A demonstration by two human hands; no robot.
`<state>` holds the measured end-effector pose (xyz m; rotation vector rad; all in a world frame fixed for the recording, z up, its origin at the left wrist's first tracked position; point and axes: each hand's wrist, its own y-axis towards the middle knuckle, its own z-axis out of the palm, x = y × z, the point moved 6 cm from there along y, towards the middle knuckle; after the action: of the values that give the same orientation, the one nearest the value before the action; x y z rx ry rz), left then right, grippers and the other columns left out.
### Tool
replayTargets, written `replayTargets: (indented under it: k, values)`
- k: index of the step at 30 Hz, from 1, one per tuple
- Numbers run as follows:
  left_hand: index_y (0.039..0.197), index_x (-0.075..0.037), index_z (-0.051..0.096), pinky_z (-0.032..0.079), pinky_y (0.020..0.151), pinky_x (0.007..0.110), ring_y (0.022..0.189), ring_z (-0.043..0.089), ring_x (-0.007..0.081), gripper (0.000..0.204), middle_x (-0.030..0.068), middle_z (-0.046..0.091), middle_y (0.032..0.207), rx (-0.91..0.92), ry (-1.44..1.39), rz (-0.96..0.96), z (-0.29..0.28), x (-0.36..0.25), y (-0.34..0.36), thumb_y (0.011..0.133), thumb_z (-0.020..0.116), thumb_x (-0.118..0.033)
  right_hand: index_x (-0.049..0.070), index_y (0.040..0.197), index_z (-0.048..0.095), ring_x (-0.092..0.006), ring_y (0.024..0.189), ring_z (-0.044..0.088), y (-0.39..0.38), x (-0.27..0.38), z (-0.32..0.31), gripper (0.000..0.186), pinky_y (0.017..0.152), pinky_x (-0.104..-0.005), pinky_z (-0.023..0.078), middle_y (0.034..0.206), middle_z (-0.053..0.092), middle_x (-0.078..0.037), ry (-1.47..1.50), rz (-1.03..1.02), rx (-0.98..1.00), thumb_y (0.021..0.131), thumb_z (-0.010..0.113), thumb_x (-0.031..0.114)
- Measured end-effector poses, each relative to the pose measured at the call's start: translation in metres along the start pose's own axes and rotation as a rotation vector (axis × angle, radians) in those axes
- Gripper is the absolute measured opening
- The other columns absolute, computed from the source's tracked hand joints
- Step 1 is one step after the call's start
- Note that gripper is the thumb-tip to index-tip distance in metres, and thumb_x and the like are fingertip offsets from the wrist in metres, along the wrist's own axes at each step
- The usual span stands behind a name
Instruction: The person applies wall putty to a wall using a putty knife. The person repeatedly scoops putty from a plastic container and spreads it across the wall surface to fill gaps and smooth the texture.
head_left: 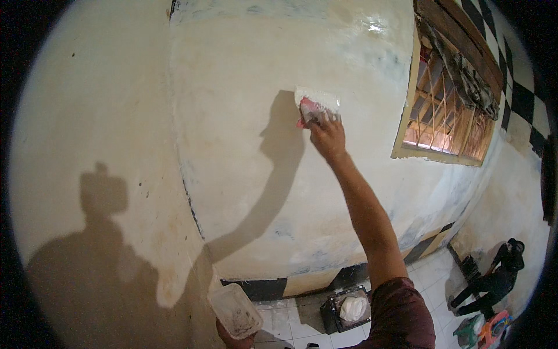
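Stretched up and forward, my right hand (329, 139) grips a wide putty knife (318, 100) against the cream wall (232, 64). Pale filler coats the blade, and pinkish red shows near the fingers. Low at the left, my left hand (226, 335) holds a rectangular, translucent plastic tub (235, 311) from beneath and the side. Greyish-white smears mark the inside of the tub; how much is in it I cannot tell. My left fingers are mostly hidden under it.
A barred window (447, 110) with dark cloth is at the upper right. A black crate-like box (331, 314) carrying a white bundle (353, 308) stands on the tiled floor. Another person (494, 279) in dark clothes is at the right, near green and orange plastic items (485, 331).
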<state>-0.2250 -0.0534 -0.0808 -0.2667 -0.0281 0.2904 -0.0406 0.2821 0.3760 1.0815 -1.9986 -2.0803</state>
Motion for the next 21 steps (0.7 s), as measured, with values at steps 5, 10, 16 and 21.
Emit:
replayTargets:
  k: [5, 10, 16, 21]
  values:
    - [0.133, -0.017, 0.046, 0.044, 0.092, 0.058, 0.116, 0.051, 0.0340, 0.062, 0.0083, 0.053, 0.130, 0.083, 0.096, 0.026, 0.016, -0.003, -0.022, 0.086, 0.046, -0.056, 0.021, 0.121, 0.060, -0.0309, 0.115, 0.052, -0.067, -0.005, 0.024, 0.042, 0.099, -0.0463, 0.038, 0.129, 0.054, -0.005, 0.356, 0.187, 0.484, 0.080, 0.063, 0.016]
    - [0.131, -0.017, 0.050, 0.042, 0.095, 0.056, 0.119, 0.050, 0.0328, 0.057, 0.0075, 0.054, 0.130, 0.168, 0.108, 0.005, 0.027, 0.006, -0.005, 0.086, 0.048, -0.051, 0.024, 0.116, 0.064, -0.0272, 0.112, 0.054, -0.071, -0.027, -0.015, 0.046, 0.094, -0.0474, 0.039, 0.122, 0.059, -0.007, 0.133, 0.078, 0.328, 0.075, 0.060, 0.004]
    - [0.133, -0.018, 0.045, 0.046, 0.090, 0.055, 0.113, 0.053, 0.0323, 0.059, 0.0063, 0.053, 0.127, -0.088, 0.208, -0.021, 0.059, 0.033, -0.019, 0.087, 0.042, -0.055, 0.022, 0.109, 0.066, -0.0294, 0.105, 0.056, -0.095, -0.073, 0.007, 0.040, 0.091, -0.0483, 0.040, 0.120, 0.060, -0.005, 0.176, 0.224, 0.441, 0.075, 0.058, 0.003]
    - [0.132, -0.012, 0.043, 0.047, 0.092, 0.048, 0.113, 0.052, 0.0314, 0.050, 0.0106, 0.050, 0.128, 0.230, 0.291, 0.069, 0.056, 0.040, -0.003, 0.093, 0.041, -0.042, 0.026, 0.123, 0.060, -0.0273, 0.109, 0.053, -0.091, -0.067, -0.030, 0.053, 0.092, -0.0471, 0.039, 0.126, 0.056, 0.000, 0.161, 0.169, 0.353, 0.076, 0.058, 0.002]
